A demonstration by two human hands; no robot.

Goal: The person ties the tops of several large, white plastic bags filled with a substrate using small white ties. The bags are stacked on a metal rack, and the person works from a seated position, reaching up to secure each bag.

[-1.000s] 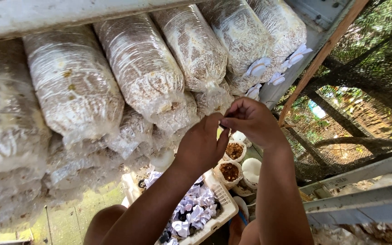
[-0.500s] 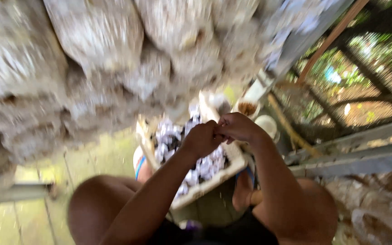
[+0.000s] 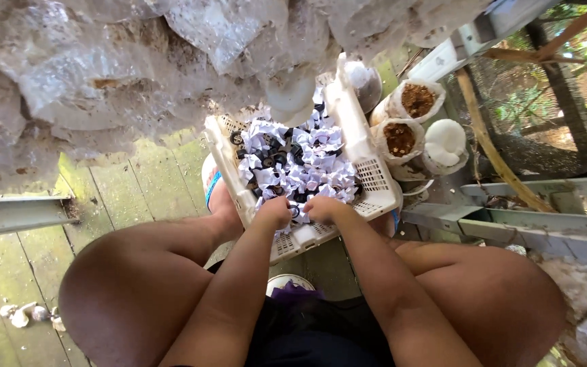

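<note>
Your left hand (image 3: 276,212) and right hand (image 3: 322,208) sit curled side by side at the basket's (image 3: 368,173) 6 o'clock edge, fingertips buried among the paper wads (image 3: 307,160); whether either grips anything, you cannot tell. That white basket between your knees brims with white wads and dark rings (image 3: 271,160). At 2 o'clock stand three bags (image 3: 416,102), two showing brown filling, one capped white. Half a second ago your hands met higher over the basket; a second ago they worked at the hanging bags (image 3: 103,68).
</note>
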